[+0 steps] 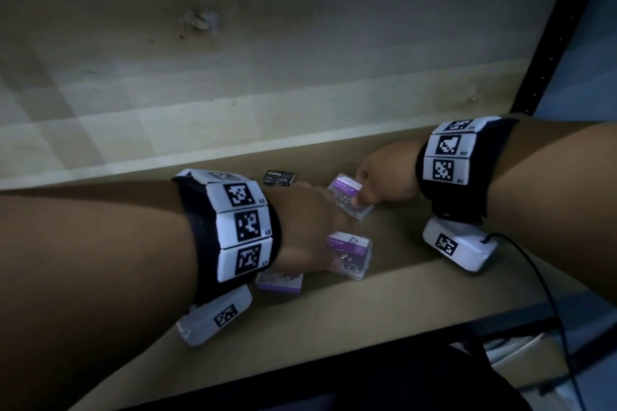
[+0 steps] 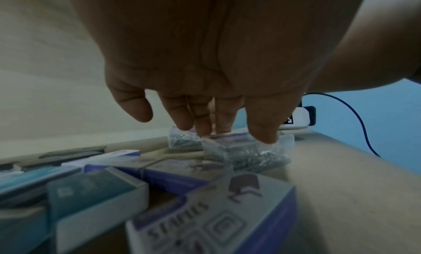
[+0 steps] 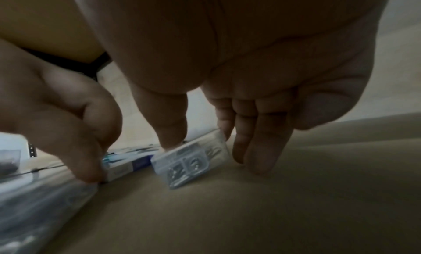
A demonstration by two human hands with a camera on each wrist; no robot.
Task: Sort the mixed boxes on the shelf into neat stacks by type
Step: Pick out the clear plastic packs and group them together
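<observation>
non-task items in view

a pale back wall (image 1: pixel 233 43) with a small scuff mark (image 1: pixel 197 22) rises behind the shelf. a black perforated upright post (image 1: pixel 554 40) stands at the right. a thin black cable (image 1: pixel 551 304) trails past the shelf's front edge.

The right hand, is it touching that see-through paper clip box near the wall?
Touching. In the right wrist view, the right hand pinches the clear paper clip box, thumb on top, fingers at its far edge. The head view agrees.

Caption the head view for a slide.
Both hands grip clear plastic paper-clip boxes on a beige shelf.
</observation>
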